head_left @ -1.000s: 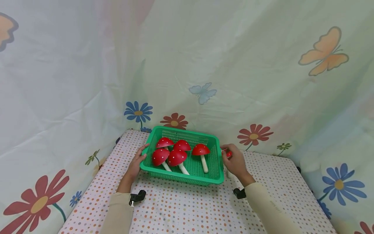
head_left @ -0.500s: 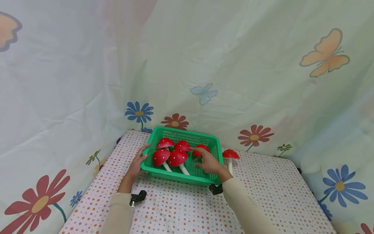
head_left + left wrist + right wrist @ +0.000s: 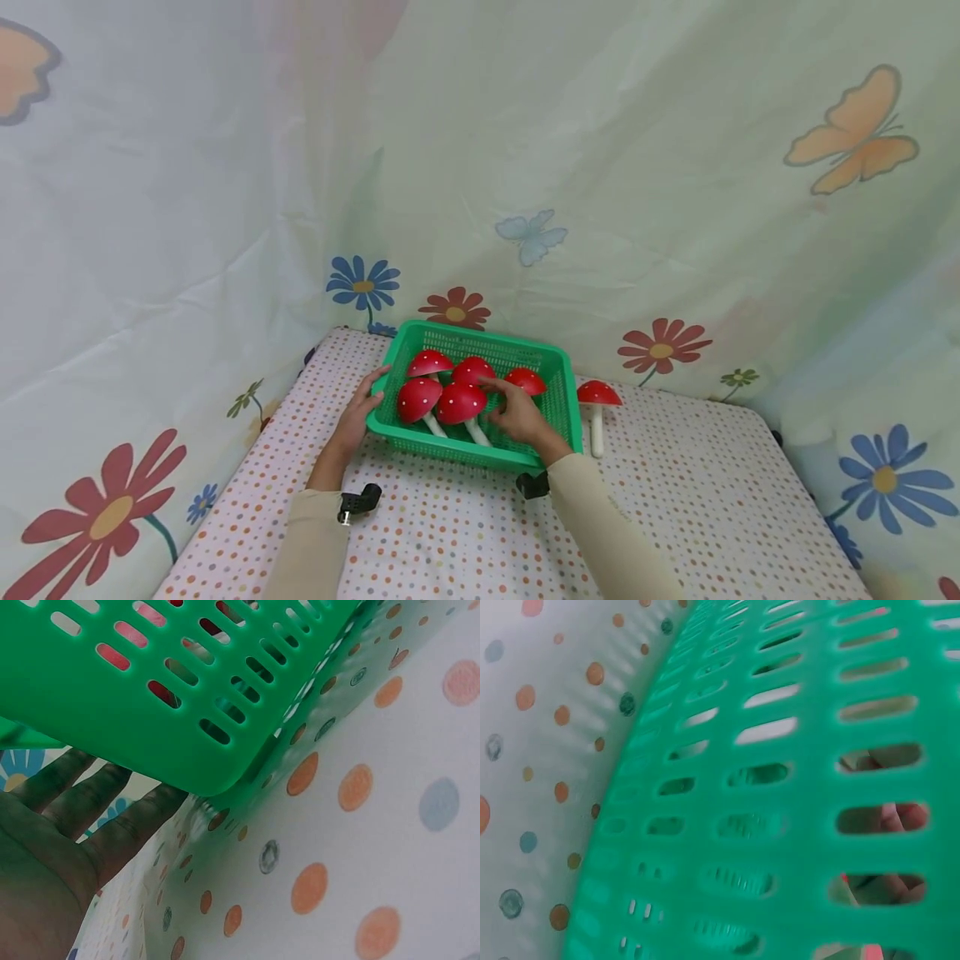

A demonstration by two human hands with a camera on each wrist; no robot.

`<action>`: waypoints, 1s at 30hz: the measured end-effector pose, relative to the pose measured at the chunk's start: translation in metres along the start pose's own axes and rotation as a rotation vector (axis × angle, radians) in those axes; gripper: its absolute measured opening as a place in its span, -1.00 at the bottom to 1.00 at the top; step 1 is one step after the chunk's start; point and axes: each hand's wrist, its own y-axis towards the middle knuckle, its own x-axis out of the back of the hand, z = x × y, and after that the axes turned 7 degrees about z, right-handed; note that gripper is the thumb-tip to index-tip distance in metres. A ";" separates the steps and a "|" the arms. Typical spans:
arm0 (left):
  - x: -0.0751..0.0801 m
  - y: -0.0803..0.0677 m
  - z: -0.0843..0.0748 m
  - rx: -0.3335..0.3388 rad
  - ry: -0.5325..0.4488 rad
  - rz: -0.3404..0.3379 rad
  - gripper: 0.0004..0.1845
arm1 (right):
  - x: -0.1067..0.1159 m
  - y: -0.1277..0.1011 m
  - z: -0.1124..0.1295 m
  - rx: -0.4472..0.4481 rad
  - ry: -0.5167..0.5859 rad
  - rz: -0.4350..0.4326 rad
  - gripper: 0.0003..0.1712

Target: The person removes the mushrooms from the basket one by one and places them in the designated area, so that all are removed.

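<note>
Several toy mushrooms, red caps with white dots on white stems, lie in a green plastic basket (image 3: 480, 456). My left hand (image 3: 352, 423) rests against the basket's left side; in the left wrist view its straight fingers (image 3: 124, 825) touch the wall. Inside the basket, my right hand (image 3: 521, 417) reaches with fingers spread beside a front mushroom (image 3: 461, 403), its index fingertip near the cap of a back mushroom (image 3: 472, 370). It covers the stem of the right-hand mushroom (image 3: 527, 381). The right wrist view mostly holds the slotted basket wall (image 3: 817, 780).
One mushroom (image 3: 598, 395) is on the table just right of the basket, its stem pointing toward me. A dotted cloth (image 3: 450, 533) covers the table. Behind it hangs a curtain (image 3: 570, 150) printed with flowers and butterflies.
My right hand has let go of the mushroom right of the basket and moved left into the basket, towards the middle mushrooms. The left hand stays at the basket's side.
</note>
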 end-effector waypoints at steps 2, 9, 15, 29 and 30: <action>0.000 0.000 -0.002 -0.011 0.004 -0.001 -0.50 | 0.000 0.001 0.001 0.005 -0.010 -0.031 -0.30; 0.000 -0.002 -0.008 -0.025 -0.015 0.018 -0.49 | -0.003 0.003 0.004 0.012 -0.029 -0.071 -0.62; 0.000 -0.002 -0.007 -0.025 -0.014 0.011 -0.50 | -0.005 0.003 0.002 0.063 -0.088 -0.099 -0.67; -0.002 -0.002 -0.002 -0.047 -0.018 0.010 -0.50 | -0.007 0.000 0.001 0.135 -0.126 -0.184 -0.84; -0.002 -0.002 -0.002 -0.048 -0.018 0.011 -0.50 | -0.007 0.000 0.001 0.140 -0.142 -0.190 -0.84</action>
